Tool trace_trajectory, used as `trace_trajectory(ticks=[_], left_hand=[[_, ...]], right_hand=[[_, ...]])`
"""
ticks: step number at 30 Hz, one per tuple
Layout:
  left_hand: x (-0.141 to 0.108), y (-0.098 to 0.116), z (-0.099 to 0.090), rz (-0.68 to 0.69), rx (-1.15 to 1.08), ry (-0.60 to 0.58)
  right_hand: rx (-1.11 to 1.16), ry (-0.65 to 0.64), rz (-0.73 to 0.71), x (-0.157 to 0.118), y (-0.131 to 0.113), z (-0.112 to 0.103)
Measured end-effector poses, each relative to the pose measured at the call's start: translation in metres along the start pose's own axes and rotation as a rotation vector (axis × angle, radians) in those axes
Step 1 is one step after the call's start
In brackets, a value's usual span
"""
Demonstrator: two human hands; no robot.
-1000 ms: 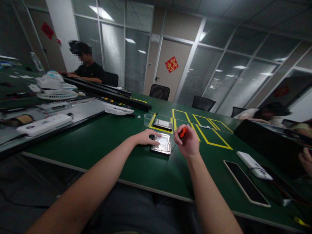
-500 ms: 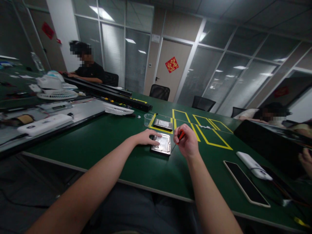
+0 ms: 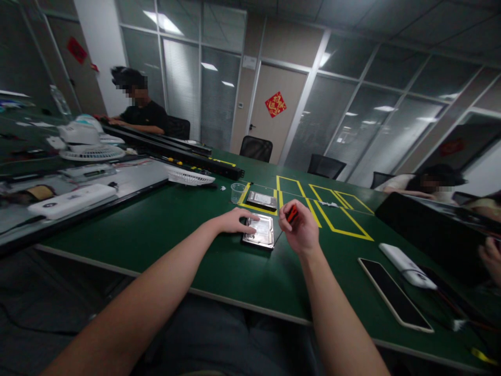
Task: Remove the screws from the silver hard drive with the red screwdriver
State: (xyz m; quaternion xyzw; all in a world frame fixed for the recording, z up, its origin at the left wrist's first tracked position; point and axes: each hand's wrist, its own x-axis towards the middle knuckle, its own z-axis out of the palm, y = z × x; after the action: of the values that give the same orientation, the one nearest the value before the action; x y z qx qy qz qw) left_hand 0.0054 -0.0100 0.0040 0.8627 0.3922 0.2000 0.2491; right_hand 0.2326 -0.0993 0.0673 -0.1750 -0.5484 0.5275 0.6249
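A silver hard drive (image 3: 263,233) lies on the green table in front of me. My left hand (image 3: 235,222) rests on its left side, thumb and fingers spread apart over the top. In my closed right hand (image 3: 299,227) is a screwdriver with a red and black handle (image 3: 291,214). Its thin shaft slants down to the drive's near right corner, where the tip appears to meet the drive; the exact contact is too small to make out. Just behind lies a second hard drive (image 3: 262,200), inside a yellow tape outline.
A clear plastic cup (image 3: 237,193) stands left of the second drive. To the right are a phone (image 3: 394,295), a white power strip (image 3: 407,266) and a large black panel (image 3: 422,235). Fan parts (image 3: 92,151) and another power strip (image 3: 72,201) lie left. Two people sit across the table.
My right hand has turned the screwdriver handle slightly, its shaft staying at the drive's corner. The left hand and both drives have kept their places.
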Motion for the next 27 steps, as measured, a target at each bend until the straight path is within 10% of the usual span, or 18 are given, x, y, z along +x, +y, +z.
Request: trace_trajectory(ticks=[27], left_hand=[[0.0, 0.0034, -0.0002, 0.009, 0.008, 0.002]], right_hand=[[0.015, -0.028, 0.008, -0.0006, 0.0005, 0.0005]])
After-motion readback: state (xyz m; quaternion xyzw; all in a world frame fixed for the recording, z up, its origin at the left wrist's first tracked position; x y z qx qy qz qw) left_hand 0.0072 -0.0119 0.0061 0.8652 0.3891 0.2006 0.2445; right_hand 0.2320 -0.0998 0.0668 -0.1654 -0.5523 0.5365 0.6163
